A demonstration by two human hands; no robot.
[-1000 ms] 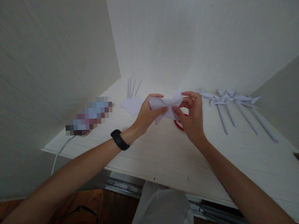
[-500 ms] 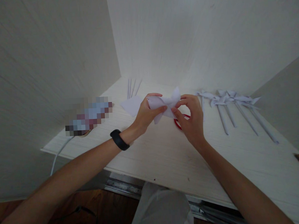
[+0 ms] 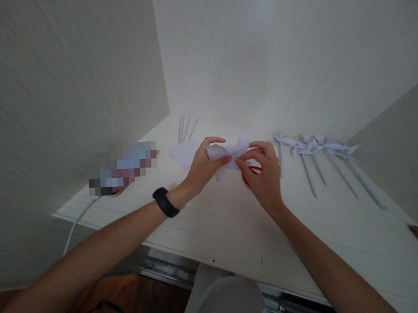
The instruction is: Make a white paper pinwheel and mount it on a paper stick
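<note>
Folded white paper piece [image 3: 230, 156] held above the middle of the table [image 3: 205, 222], between both hands. Left hand [image 3: 204, 163] pinches its left end, thumb in front, fingers curled over the top. Right hand [image 3: 262, 174] pinches the right end between thumb and forefinger. Red scissors [image 3: 250, 172] lie on the table just under the right hand, mostly hidden. Finished paper pinwheels [image 3: 317, 153] in a row toward the back right edge. Flat paper sheet [image 3: 182, 153] and thin paper sticks [image 3: 184, 127] near the back corner.
</note>
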